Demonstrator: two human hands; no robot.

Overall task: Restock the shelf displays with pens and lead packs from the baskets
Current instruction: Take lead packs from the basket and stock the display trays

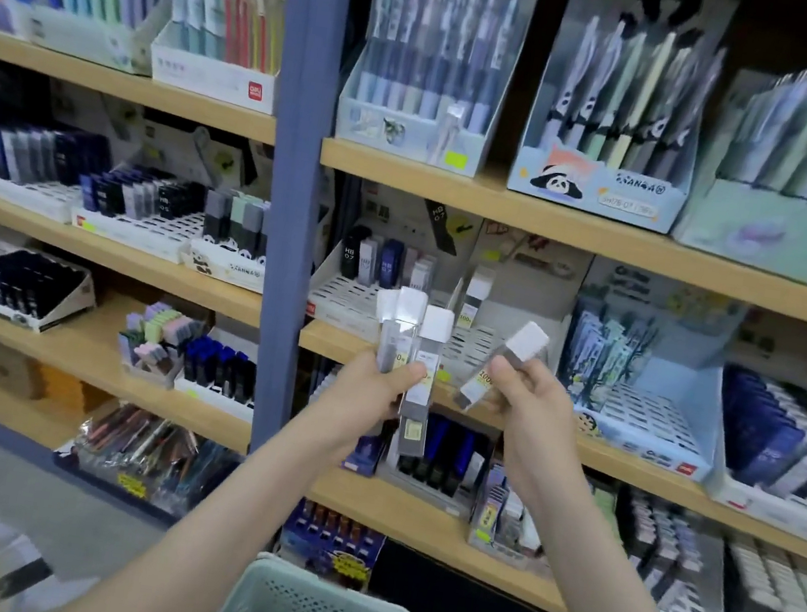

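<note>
Both of the person's forearms are bare along their whole visible length, and the left hand (379, 388) and right hand (530, 401) are bare as well.

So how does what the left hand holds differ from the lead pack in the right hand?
The left hand grips a bunch of lead packs, several fanned together; the right hand pinches a single lead pack. The bunch of lead packs stands roughly upright, while the single lead pack tilts, its cap toward the upper right. Both are slim clear cases with white caps and yellowish labels.
</note>
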